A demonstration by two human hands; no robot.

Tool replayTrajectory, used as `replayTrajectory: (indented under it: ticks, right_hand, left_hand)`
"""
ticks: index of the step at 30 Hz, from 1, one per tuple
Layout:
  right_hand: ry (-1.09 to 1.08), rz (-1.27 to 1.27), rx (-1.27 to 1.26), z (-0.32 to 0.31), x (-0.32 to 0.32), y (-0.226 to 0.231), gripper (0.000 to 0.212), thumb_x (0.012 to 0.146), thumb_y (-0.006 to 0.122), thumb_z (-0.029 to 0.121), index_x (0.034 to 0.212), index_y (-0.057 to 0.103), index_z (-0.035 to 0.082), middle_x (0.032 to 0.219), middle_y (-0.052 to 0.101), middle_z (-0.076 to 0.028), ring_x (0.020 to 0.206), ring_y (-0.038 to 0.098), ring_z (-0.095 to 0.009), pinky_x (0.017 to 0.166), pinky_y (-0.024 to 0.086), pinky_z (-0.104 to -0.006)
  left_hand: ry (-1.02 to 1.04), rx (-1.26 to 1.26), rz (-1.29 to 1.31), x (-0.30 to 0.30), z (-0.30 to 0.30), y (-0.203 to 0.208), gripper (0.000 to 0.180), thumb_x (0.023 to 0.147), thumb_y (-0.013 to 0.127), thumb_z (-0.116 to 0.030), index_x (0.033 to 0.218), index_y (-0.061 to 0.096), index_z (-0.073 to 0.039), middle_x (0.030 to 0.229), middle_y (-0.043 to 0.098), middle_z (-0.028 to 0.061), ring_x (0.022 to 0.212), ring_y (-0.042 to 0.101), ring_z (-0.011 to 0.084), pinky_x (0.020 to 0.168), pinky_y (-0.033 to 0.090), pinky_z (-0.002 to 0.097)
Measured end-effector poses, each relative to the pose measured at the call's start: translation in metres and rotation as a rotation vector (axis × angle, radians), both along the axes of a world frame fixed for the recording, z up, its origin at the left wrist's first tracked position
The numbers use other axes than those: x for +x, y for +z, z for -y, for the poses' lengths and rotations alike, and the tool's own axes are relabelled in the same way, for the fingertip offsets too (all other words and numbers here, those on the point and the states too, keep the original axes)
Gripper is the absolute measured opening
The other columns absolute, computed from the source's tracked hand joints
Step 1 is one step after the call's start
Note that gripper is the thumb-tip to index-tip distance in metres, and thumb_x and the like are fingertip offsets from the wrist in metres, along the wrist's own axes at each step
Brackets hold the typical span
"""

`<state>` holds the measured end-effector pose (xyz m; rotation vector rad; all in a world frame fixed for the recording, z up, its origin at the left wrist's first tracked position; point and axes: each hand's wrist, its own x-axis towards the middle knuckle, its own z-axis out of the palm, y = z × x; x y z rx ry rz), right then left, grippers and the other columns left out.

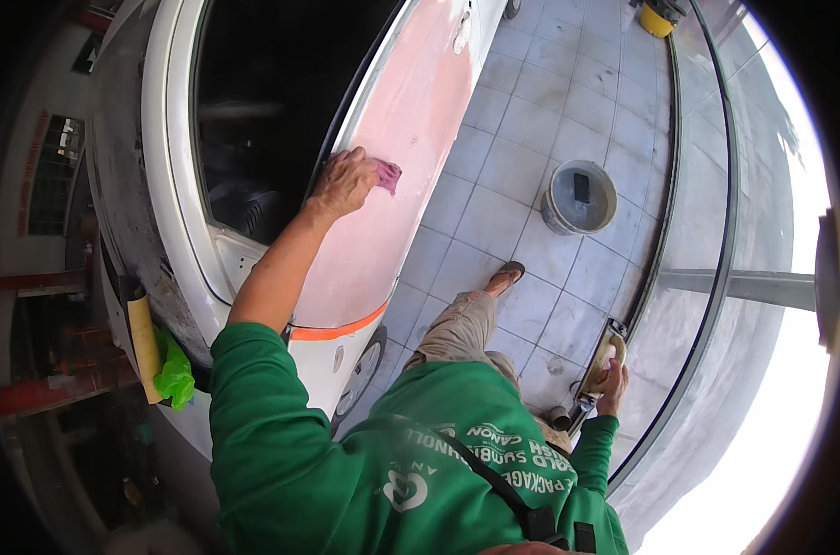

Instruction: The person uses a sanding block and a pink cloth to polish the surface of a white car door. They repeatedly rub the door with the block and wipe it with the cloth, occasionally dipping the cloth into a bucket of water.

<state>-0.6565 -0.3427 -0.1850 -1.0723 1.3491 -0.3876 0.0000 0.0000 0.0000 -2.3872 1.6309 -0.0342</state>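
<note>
My left hand (344, 182) reaches out to the car door (374, 254), whose outer panel is covered with pinkish filler. Its fingers are closed on a crumpled purple-pink cloth (388, 176), which lies against the panel just below the window edge. Low at my right side, my right hand (612, 388) grips the pale curved handle of a long hand sanding block (599, 363). That block is off the car, with its flat base tilted. Both forearms come out of green sleeves.
A pale bucket (553, 212) of greyish water stands on the tiled floor (496, 218), with a dark rectangular block (582, 188) in it. Far right is a yellow bucket (657, 21). A glass partition (692, 231) runs along the right. A yellow roll (143, 347) and green plastic bag (173, 373) are at left.
</note>
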Motion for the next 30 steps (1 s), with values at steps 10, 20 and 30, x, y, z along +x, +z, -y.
replayTrajectory:
  ticks: [10, 20, 30]
  right_hand:
    - [-0.375, -0.264, 0.236, -0.24, -0.14, -0.044, 0.044, 0.099, 0.067, 0.048, 0.098, 0.066, 0.004, 0.067, 0.054, -0.002, 0.057, 0.053, -0.015, 0.053, 0.043, -0.0326]
    - [-0.236, -0.173, 0.126, -0.297, -0.114, -0.048, 0.04, 0.1, 0.071, 0.046, 0.091, 0.062, 0.008, 0.067, 0.054, 0.0, 0.055, 0.052, -0.012, 0.051, 0.04, -0.0284]
    - [-0.264, 0.108, 0.036, -0.391, -0.068, 0.046, 0.037, 0.103, 0.07, 0.045, 0.106, 0.065, 0.009, 0.068, 0.049, 0.003, 0.058, 0.047, -0.01, 0.054, 0.041, -0.0288]
  left_hand:
    - [-0.043, -0.007, -0.081, -0.082, -0.078, 0.009, 0.015, 0.085, 0.065, -0.003, 0.084, 0.079, -0.008, 0.101, 0.073, 0.0079, 0.11, 0.062, 0.03, 0.1, 0.05, 0.0427]
    - [-0.135, -0.009, -0.033, -0.148, -0.172, -0.005, 0.012, 0.082, 0.071, -0.016, 0.086, 0.079, -0.009, 0.104, 0.073, 0.0099, 0.112, 0.061, 0.0302, 0.101, 0.044, 0.0458]
    - [-0.09, -0.028, -0.126, -0.227, -0.246, -0.021, 0.015, 0.089, 0.071, -0.024, 0.09, 0.08, -0.012, 0.101, 0.075, 0.0071, 0.105, 0.066, 0.0285, 0.093, 0.049, 0.0455]
